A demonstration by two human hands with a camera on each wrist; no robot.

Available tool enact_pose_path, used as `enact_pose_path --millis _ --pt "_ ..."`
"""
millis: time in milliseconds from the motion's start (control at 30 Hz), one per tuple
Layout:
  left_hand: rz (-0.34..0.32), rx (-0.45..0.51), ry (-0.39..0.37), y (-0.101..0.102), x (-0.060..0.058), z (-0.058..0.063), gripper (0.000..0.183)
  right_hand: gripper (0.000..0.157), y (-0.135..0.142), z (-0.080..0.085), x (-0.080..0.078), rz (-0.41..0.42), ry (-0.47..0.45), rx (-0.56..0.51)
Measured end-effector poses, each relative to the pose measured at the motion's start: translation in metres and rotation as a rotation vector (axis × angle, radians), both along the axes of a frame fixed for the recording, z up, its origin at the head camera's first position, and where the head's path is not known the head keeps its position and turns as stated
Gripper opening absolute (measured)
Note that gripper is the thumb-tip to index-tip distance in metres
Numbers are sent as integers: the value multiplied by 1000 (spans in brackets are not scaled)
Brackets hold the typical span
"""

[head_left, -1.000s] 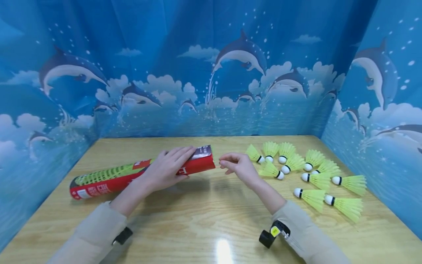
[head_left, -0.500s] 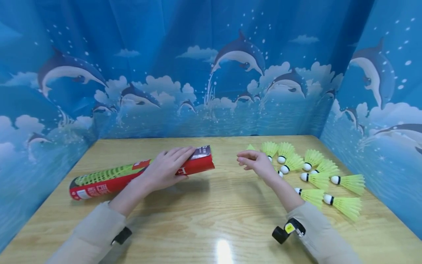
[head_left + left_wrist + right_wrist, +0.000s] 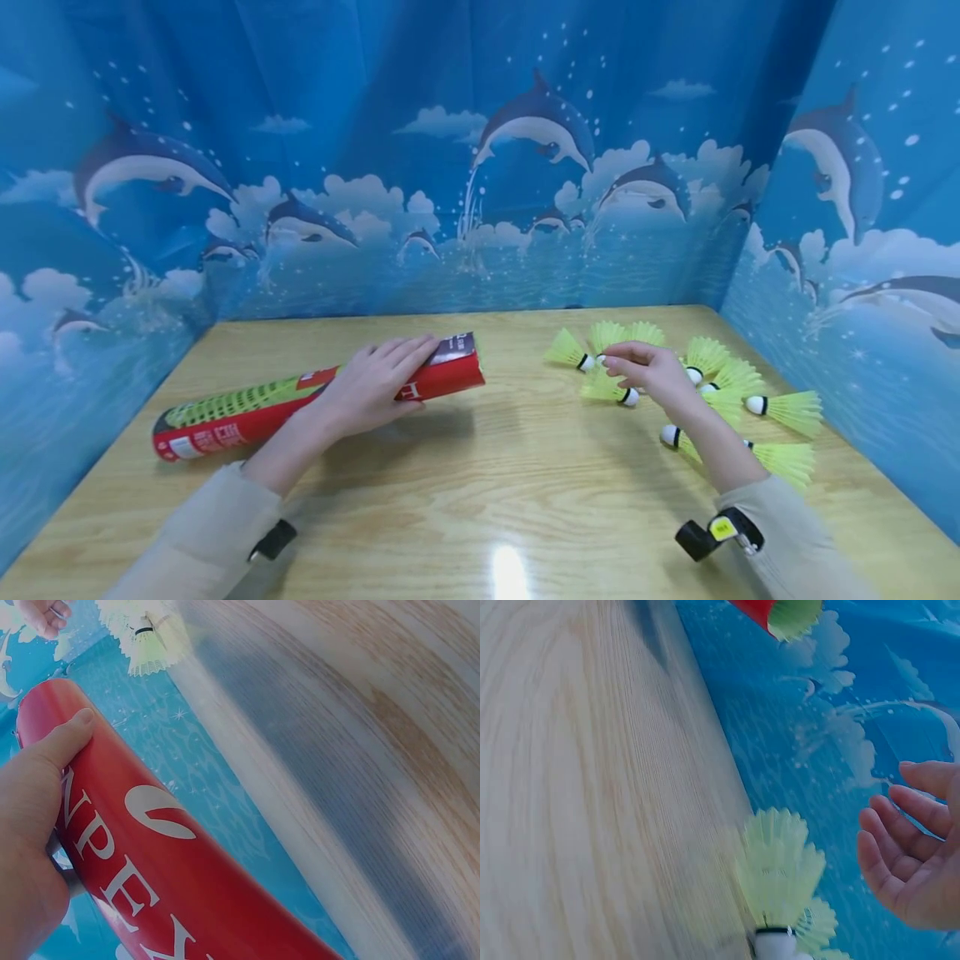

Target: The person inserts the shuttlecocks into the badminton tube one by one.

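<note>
My left hand [image 3: 367, 387] grips a red and green shuttlecock tube [image 3: 232, 421] near its right end, which is tilted up off the table. In the left wrist view my thumb lies along the tube's red side. A yellow-green skirt edge [image 3: 796, 616] shows inside the tube's mouth in the right wrist view. My right hand [image 3: 660, 379] holds nothing and hovers above the yellow shuttlecocks, fingers loosely curled. Nearest to it are a shuttlecock [image 3: 567, 350] at the left of the group and another [image 3: 611, 390] just in front, both lying on their sides.
Several more shuttlecocks, one of them [image 3: 787, 411] with its cork facing left, are spread over the right side of the wooden table [image 3: 450, 500]. A blue dolphin-print curtain [image 3: 420, 125] stands behind the table and along its sides.
My right hand has moved right, away from the tube's mouth, and is now over the shuttlecocks. The left hand and the tube have stayed in place.
</note>
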State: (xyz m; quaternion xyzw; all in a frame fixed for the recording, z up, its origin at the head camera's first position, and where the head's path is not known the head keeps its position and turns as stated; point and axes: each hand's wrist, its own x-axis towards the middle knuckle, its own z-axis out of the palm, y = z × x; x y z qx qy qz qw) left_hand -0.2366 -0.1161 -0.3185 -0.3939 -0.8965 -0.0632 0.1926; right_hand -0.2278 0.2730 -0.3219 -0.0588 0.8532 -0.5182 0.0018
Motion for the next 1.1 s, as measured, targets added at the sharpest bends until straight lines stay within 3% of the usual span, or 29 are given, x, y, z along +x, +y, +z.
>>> enact_pose_path --millis 333,567,733,1100 --pt "0 2 -15 0 0 -2 98 52 56 4 26 -58 -26 91" --pt "2 -4 -13 0 0 -3 97 54 88 -2 40 -80 -29 112" --pt "1 -6 -11 1 1 -3 98 53 106 -6 52 -103 -50 200" --pt "8 -12 -6 -1 0 -1 99 56 133 -12 63 -63 -257 266"
